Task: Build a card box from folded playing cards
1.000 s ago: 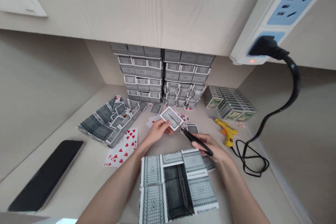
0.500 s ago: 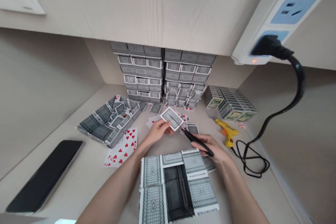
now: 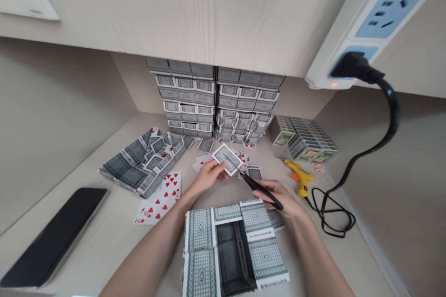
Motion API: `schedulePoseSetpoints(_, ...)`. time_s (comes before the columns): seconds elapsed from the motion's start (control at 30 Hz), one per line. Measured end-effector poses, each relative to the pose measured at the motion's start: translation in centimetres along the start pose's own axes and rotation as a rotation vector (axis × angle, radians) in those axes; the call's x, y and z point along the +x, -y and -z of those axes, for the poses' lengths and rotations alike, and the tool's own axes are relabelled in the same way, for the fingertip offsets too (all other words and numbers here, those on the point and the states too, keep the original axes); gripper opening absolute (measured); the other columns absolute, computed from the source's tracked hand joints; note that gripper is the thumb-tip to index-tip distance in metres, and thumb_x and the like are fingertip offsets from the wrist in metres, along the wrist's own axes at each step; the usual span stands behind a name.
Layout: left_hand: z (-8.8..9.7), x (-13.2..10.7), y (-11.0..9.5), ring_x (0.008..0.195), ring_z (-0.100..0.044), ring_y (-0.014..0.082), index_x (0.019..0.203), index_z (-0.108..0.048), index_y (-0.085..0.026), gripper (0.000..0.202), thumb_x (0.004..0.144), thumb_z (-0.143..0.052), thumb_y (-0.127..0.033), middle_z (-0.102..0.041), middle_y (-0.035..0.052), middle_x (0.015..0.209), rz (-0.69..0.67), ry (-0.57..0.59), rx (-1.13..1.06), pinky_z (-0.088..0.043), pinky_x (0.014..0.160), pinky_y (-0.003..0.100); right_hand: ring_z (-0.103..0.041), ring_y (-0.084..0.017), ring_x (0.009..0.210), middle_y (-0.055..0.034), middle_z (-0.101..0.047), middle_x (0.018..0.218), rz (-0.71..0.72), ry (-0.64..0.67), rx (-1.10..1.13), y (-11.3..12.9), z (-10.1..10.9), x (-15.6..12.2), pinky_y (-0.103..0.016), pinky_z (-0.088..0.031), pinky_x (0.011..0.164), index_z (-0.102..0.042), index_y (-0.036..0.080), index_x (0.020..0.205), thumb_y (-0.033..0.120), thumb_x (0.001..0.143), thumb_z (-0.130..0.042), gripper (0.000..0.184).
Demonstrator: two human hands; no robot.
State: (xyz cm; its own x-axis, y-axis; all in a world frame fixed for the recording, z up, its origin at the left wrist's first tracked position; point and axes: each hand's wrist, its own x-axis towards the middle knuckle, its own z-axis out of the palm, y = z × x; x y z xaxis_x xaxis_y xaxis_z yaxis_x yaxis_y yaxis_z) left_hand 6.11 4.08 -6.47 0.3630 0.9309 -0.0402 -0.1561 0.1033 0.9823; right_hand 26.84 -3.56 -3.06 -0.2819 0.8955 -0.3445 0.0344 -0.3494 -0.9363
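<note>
My left hand [image 3: 208,177] pinches a grey-patterned playing card [image 3: 228,158] and holds it up, back side facing me, over the desk. My right hand [image 3: 277,196] grips black-handled scissors [image 3: 260,189], whose blades point at the card's lower right edge. Just below both hands lies an open box made of glued playing cards [image 3: 230,248], with a dark inside.
A similar card tray [image 3: 144,160] sits at the left, with red heart cards [image 3: 160,197] beside it. Stacked card boxes [image 3: 214,100] stand at the back, packed decks [image 3: 304,138] at the right. A yellow glue gun [image 3: 300,177] with black cord and a phone [image 3: 52,236] lie on the desk.
Both hands keep their grip; the scissors stay at the card's edge. The view shifts slightly.
</note>
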Motion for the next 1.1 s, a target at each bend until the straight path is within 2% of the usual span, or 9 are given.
schedulePoseSetpoints(1.1, 0.05, -0.19, -0.07, 0.051, -0.056, 0.0126, 0.063, -0.060, -0.014, 0.028, 0.073, -0.055, -0.040, -0.062, 0.0002, 0.056, -0.015, 0.048, 0.033, -0.046, 0.055, 0.025, -0.026, -0.002, 0.038, 0.0071, -0.034, 0.052, 0.007, 0.007, -0.039, -0.66, 0.92, 0.09, -0.016, -0.016, 0.034, -0.056, 0.014, 0.116, 0.040, 0.061, -0.072, 0.063)
